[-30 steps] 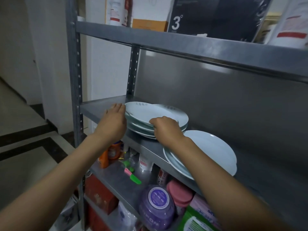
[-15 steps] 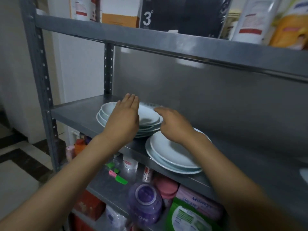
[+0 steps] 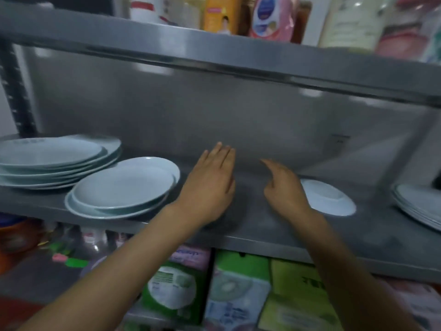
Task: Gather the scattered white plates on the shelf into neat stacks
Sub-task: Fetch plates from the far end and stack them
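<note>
Item 1: metal shelf (image 3: pixel 250 237), mid tier. Holds all the white plates; bare stretch in the centre where both hands are.

Item 2: tall plate stack (image 3: pixel 55 161), far left end. Approx. four or five plates, rims not quite aligned, top one sits slightly off. Judged gathered but not fully neat.

Item 3: two-plate stack (image 3: pixel 121 189), just right of item 2, overlapping its front edge and overhanging the shelf lip a little. Probably parked there as a second pile, since the dishes look deeper than those in item 2.

Item 4: small white dish (image 3: pixel 327 199), alone, right of centre, partly hidden behind the right wrist. Still scattered; likely next pick.

Item 5: right-end plate stack (image 3: pixel 420 206), cut off by frame edge; count n/a.

Item 6: left hand (image 3: pixel 210 187). Palm down, fingers straight and together, pointing to the back wall, low over bare shelf just beside item 3. Flat and open, holds nothing.

Item 7: right hand (image 3: pixel 284 187). Forearm angled in from lower right, index extended, other fingers loosely curled. Empty, no hold on anything; the dish lies just beyond the wrist, contact w/ it cannot be told.

Frame blurred; fine detail unreliable.
</note>
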Available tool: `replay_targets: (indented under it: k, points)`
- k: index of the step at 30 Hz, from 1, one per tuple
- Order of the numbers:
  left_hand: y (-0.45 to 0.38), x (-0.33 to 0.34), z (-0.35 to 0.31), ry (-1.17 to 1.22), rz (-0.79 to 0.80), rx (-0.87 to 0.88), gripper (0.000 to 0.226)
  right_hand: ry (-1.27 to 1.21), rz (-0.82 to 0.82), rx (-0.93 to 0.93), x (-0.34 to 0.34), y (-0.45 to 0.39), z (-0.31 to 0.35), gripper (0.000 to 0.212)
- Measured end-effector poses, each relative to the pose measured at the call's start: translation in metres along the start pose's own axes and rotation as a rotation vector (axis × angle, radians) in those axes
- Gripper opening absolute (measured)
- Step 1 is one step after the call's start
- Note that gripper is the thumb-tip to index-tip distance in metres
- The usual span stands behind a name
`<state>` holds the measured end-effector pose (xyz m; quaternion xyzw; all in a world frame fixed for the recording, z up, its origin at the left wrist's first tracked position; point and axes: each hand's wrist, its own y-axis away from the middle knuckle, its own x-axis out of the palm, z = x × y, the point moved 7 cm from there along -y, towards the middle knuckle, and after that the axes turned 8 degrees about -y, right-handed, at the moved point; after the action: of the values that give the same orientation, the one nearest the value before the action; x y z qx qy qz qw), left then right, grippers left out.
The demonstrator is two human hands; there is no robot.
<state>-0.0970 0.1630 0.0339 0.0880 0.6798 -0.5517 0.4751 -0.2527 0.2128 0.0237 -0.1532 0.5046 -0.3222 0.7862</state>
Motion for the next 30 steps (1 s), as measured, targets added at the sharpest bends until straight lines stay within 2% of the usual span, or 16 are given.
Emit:
replay_targets:
  k: [3, 8, 13, 21, 26, 30]
  points:
    - [-0.016, 0.041, -0.053, -0.035, 0.027, 0.071, 0.058, 0.003, -0.066, 0.096, -0.033, 0.025, -0.071, 0.056]
    - [-0.046, 0.112, -0.127, 0.115, 0.181, 0.066, 0.055, 0.086, -0.061, 0.318, -0.083, 0.056, -0.174, 0.053]
    - [-0.075, 0.165, -0.193, 0.169, 0.299, 0.169, 0.062, 0.139, -0.062, 0.336, -0.106, 0.07, -0.228, 0.051]
    - [-0.111, 0.22, -0.222, 0.138, 0.395, 0.161, 0.081, 0.273, -0.098, 0.307, -0.098, 0.063, -0.253, 0.05]
    - [-0.111, 0.218, -0.222, 0.205, 0.415, 0.137, 0.064, 0.269, -0.155, 0.32, -0.101, 0.065, -0.258, 0.043]
    - [-0.098, 0.208, -0.221, 0.247, 0.416, 0.116, 0.06, 0.249, -0.177, 0.342, -0.107, 0.067, -0.253, 0.037]
